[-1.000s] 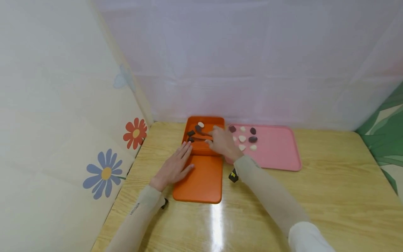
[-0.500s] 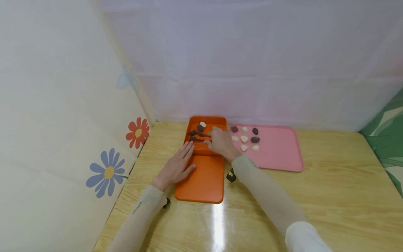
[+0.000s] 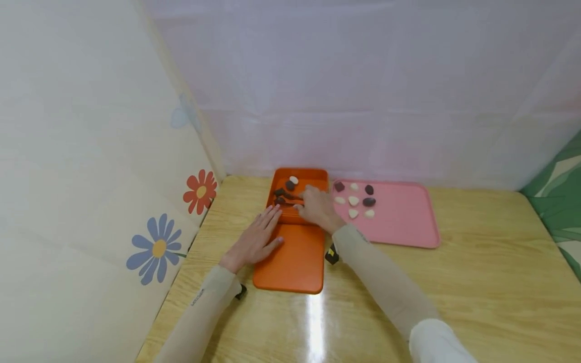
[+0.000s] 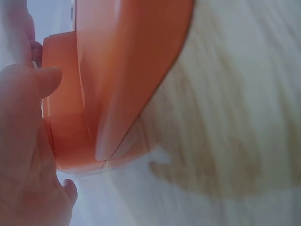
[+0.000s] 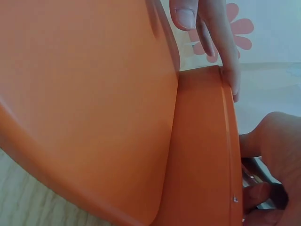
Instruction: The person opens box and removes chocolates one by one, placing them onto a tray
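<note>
In the head view, my right hand (image 3: 317, 206) reaches into an orange box (image 3: 300, 219) and grips dark tongs (image 3: 290, 195). The two arms of the tongs point left, close together; one tip overlaps a dark cube (image 3: 279, 192). Behind them lie a dark pebble (image 3: 290, 185) and a white pebble (image 3: 294, 180). My left hand (image 3: 251, 241) lies with straight fingers at the box's near left corner, fingertips right at the rim. In the right wrist view, the thumb and fingers of the right hand (image 5: 280, 155) hold the tongs, partly hidden by the box wall.
An orange lid (image 3: 290, 262) lies flat in front of the box, under the left thumb. Right of the box, a pink tray (image 3: 404, 217) carries several dark and white pieces in rows. A cloth wall (image 3: 299, 101) stands behind the wooden table (image 3: 490, 252).
The upper arm of the tongs has come down toward the lower arm, uncovering the dark pebble behind it. Both hands stay in about the same place.
</note>
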### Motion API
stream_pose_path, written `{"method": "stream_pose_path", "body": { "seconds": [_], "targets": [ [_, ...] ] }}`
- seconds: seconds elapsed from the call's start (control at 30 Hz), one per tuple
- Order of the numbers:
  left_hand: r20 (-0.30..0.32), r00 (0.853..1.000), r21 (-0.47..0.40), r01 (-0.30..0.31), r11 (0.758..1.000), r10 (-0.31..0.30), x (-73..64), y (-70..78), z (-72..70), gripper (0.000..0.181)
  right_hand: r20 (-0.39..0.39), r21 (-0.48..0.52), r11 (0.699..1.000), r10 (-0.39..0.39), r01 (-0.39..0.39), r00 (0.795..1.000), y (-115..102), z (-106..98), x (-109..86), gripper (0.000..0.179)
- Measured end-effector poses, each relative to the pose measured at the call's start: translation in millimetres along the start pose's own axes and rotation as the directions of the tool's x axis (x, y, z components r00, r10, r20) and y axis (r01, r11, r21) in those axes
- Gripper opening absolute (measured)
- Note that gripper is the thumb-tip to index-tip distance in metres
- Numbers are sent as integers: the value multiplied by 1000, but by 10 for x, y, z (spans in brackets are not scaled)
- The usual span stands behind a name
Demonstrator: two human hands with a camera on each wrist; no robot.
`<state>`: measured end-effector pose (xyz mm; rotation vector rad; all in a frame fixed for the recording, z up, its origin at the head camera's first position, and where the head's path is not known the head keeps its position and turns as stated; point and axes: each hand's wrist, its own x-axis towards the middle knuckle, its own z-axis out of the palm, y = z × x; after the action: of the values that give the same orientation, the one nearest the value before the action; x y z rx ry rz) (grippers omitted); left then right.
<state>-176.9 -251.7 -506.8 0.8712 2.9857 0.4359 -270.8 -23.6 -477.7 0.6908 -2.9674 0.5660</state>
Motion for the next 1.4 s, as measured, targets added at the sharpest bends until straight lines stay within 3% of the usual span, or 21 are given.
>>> {"method": "stream_pose_path", "body": {
  "seconds": [0.6,0.83,1.07,1.4],
  "targets": [
    [48,998,37,27,999,-29,17,-4,68,84,25,-26,999,47,-46,999,-91,53,-19,30],
    [10,1000,19,8,1000,-8,22,-3,85,83,-20,-31,999,40,-40,999,-65,80,-42,32],
    [39,999,33,30,999,-31,35,0,71,84,-71,8,1000,19,-19,997,5,70,-65,31],
    [62,997,43,52,998,-55,27,18,77,86,-74,27,998,53,-51,996,42,43,-152,33]
  ]
}}
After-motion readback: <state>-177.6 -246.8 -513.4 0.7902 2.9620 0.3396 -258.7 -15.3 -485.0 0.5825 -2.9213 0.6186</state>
